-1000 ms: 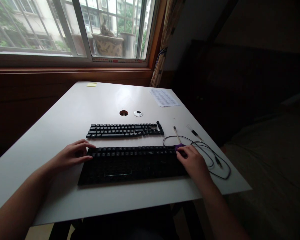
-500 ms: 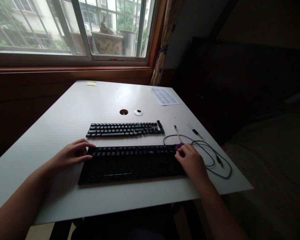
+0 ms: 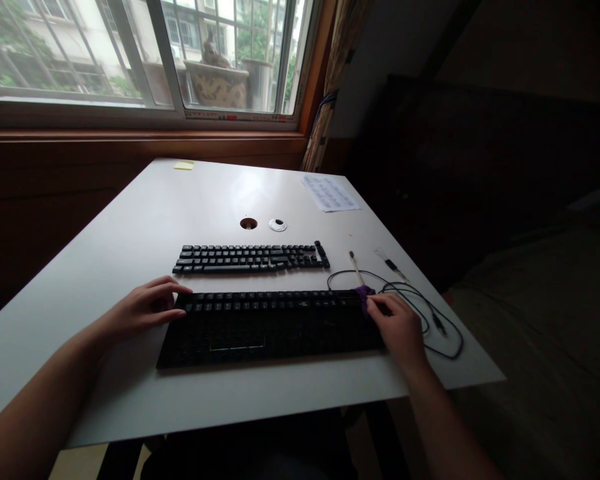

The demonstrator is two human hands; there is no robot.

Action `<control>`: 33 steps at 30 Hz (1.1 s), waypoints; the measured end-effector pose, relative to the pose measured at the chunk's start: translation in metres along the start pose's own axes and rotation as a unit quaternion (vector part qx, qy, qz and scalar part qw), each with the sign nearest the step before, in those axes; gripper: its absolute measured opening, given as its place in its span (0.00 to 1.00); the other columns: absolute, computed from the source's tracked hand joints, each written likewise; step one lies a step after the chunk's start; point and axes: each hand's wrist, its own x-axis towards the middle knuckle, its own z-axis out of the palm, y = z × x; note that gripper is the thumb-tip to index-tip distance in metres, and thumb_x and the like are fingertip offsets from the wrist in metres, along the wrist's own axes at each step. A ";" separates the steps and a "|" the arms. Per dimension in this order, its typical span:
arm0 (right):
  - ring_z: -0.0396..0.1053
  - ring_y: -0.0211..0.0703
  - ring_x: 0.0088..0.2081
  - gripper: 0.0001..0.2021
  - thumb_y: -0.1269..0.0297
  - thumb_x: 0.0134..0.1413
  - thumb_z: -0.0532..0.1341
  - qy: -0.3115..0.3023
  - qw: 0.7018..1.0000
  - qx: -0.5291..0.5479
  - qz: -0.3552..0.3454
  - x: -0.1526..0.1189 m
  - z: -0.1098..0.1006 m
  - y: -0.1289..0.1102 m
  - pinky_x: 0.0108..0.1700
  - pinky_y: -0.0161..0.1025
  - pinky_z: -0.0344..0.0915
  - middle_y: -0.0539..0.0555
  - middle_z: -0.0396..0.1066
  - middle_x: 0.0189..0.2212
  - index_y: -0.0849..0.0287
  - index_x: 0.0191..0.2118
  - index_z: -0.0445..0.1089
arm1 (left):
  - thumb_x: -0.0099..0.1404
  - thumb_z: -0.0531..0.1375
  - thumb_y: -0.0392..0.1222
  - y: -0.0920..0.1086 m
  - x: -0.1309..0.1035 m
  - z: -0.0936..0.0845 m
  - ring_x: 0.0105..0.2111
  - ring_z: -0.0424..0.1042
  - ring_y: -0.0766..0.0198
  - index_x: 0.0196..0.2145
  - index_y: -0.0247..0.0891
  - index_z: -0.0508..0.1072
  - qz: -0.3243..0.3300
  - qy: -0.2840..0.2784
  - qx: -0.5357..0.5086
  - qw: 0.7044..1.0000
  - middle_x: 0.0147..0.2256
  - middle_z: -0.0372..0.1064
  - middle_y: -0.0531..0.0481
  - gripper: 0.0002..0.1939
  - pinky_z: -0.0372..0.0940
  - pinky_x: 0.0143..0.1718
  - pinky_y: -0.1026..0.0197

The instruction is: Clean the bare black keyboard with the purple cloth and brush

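Observation:
A black keyboard [image 3: 280, 333] lies near the front of the white table, with two rows of keycaps along its far side and a dark lower part. My left hand [image 3: 153, 303] rests at its upper left corner, thumb and forefinger apart against the edge. At the upper right corner, my right hand [image 3: 395, 320] pinches a purple cloth [image 3: 364, 295]. Behind the keyboard, loose black keycaps [image 3: 250, 259] are laid out in rows.
A brush [image 3: 355, 263] and a small black-handled tool [image 3: 393, 266] lie at the right, by a coiled black cable [image 3: 455, 327]. Farther back are printed papers [image 3: 331, 193], a yellow note [image 3: 184, 165], a round hole [image 3: 249, 224] and a white ring [image 3: 278, 225].
My right hand and the purple cloth have moved a little to the right along the keyboard's upper edge. My left hand has stayed at the left corner.

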 end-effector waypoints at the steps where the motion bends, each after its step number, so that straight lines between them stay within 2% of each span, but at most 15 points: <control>1: 0.74 0.50 0.41 0.08 0.59 0.63 0.60 0.000 1.000 0.005 0.006 -0.001 0.000 0.001 0.45 0.45 0.68 0.54 0.77 0.37 0.54 0.37 0.75 | 0.69 0.64 0.52 0.000 0.000 0.000 0.33 0.72 0.64 0.55 0.45 0.75 0.000 -0.001 0.000 1.000 0.42 0.69 0.48 0.19 0.71 0.36 0.63; 5: 0.74 0.50 0.42 0.09 0.57 0.63 0.60 -0.004 1.000 0.019 0.013 -0.004 0.001 -0.001 0.48 0.47 0.69 0.55 0.77 0.39 0.54 0.39 0.76 | 0.70 0.64 0.52 0.000 0.000 0.000 0.33 0.72 0.64 0.55 0.45 0.75 0.004 0.001 -0.002 1.000 0.41 0.69 0.48 0.19 0.70 0.35 0.63; 16: 0.73 0.52 0.47 0.09 0.61 0.61 0.61 -0.036 0.999 -0.014 -0.035 -0.003 0.006 -0.010 0.54 0.49 0.69 0.57 0.74 0.43 0.54 0.44 0.76 | 0.70 0.64 0.52 0.001 -0.001 0.001 0.33 0.72 0.65 0.56 0.45 0.75 0.001 -0.001 -0.007 1.000 0.42 0.69 0.47 0.19 0.71 0.35 0.63; 20: 0.73 0.51 0.46 0.08 0.60 0.59 0.61 -0.069 0.997 -0.014 -0.026 0.005 0.005 -0.007 0.51 0.47 0.69 0.56 0.73 0.42 0.54 0.41 0.75 | 0.70 0.64 0.51 -0.001 -0.001 0.000 0.33 0.72 0.65 0.56 0.45 0.74 0.004 -0.005 -0.006 1.000 0.42 0.69 0.48 0.19 0.71 0.35 0.63; 26: 0.71 0.47 0.40 0.03 0.63 0.52 0.62 -0.132 0.991 -0.023 0.012 0.023 0.004 -0.007 0.43 0.43 0.66 0.53 0.72 0.37 0.54 0.32 0.71 | 0.70 0.64 0.52 -0.001 -0.001 0.000 0.33 0.72 0.64 0.56 0.44 0.75 0.003 -0.004 0.000 1.000 0.42 0.69 0.47 0.20 0.71 0.35 0.63; 33: 0.69 0.46 0.37 0.04 0.65 0.49 0.61 -0.113 0.992 -0.060 0.000 0.025 0.010 -0.012 0.40 0.42 0.62 0.52 0.69 0.34 0.54 0.29 0.64 | 0.70 0.65 0.51 -0.005 -0.002 0.002 0.33 0.71 0.65 0.56 0.44 0.75 0.004 -0.002 -0.002 1.000 0.41 0.69 0.48 0.19 0.70 0.35 0.64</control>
